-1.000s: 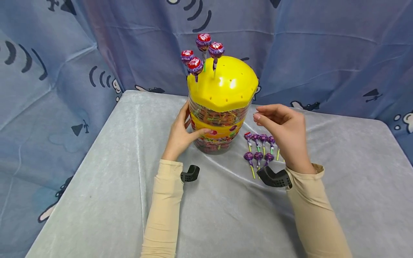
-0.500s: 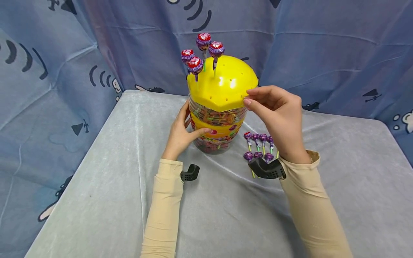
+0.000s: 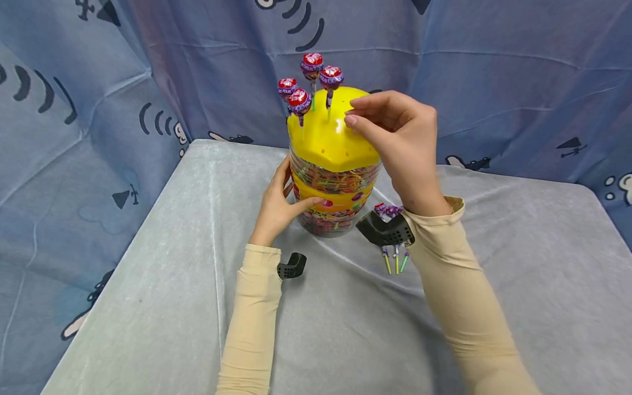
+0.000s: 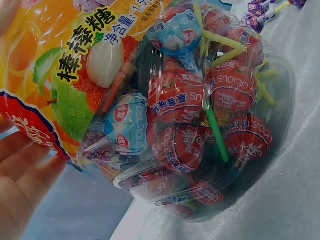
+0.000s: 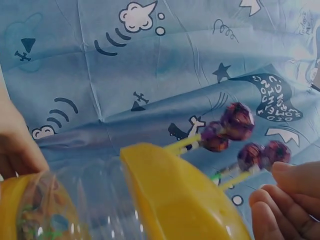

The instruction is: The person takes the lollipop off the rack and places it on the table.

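Observation:
A clear plastic lollipop jar (image 3: pixel 336 181) with a yellow domed lid (image 3: pixel 340 140) stands upright on the table. Several purple-and-red lollipops (image 3: pixel 299 102) stick up from holes at the lid's left side. My left hand (image 3: pixel 277 208) holds the jar's left side, thumb across its front; some fingers are hidden behind it. The left wrist view shows red and blue wrapped lollipops (image 4: pixel 180 97) through the clear wall. My right hand (image 3: pixel 402 129) hovers over the lid's right part, thumb and fingertips bent near each other, with nothing seen between them. In the right wrist view, its thumb is near a lollipop (image 5: pixel 276 152).
Several more purple lollipops (image 3: pixel 393 210) lie in rows on the grey cloth-covered table (image 3: pixel 336 323), right of the jar, partly hidden behind the right wrist's black camera mount (image 3: pixel 385 230). A blue patterned curtain (image 3: pixel 494 82) hangs behind the table.
My right hand has moved up and left, from beside the jar to over its lid. The left hand, the jar and the lollipops in the lid have stayed in place.

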A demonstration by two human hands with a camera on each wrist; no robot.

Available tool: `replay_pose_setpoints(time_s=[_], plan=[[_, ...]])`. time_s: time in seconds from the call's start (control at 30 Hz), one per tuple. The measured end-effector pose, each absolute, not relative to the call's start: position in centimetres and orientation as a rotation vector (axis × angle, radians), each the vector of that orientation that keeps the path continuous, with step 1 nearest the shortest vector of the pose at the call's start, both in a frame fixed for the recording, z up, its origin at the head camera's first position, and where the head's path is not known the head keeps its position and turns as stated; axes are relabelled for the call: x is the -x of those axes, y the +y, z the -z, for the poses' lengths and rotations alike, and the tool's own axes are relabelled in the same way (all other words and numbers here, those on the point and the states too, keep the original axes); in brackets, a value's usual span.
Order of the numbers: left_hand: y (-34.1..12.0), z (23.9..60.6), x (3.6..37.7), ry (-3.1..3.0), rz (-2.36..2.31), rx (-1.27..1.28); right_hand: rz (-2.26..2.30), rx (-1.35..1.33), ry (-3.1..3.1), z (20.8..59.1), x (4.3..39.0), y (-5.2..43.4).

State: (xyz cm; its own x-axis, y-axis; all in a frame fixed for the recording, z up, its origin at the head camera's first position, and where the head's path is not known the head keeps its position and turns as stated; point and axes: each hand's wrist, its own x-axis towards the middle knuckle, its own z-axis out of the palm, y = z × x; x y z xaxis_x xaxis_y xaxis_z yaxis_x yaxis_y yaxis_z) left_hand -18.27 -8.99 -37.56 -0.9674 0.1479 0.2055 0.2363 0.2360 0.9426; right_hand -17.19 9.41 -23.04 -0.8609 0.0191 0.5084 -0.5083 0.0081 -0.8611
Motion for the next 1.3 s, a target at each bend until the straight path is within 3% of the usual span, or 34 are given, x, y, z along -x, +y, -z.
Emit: replay_pose_setpoints(time_s=[0.43, 1.3], plan=[[-9.1, 37.6, 18.4, -2.427, 1.868, 0.358, -1.500, -0.577, -2.020, 23.1, 19.0, 7.2], [-9.0, 37.6, 18.2, -2.420, 1.868, 0.365, -1.685, -0.578, -1.830, 23.5, 19.6, 7.1]])
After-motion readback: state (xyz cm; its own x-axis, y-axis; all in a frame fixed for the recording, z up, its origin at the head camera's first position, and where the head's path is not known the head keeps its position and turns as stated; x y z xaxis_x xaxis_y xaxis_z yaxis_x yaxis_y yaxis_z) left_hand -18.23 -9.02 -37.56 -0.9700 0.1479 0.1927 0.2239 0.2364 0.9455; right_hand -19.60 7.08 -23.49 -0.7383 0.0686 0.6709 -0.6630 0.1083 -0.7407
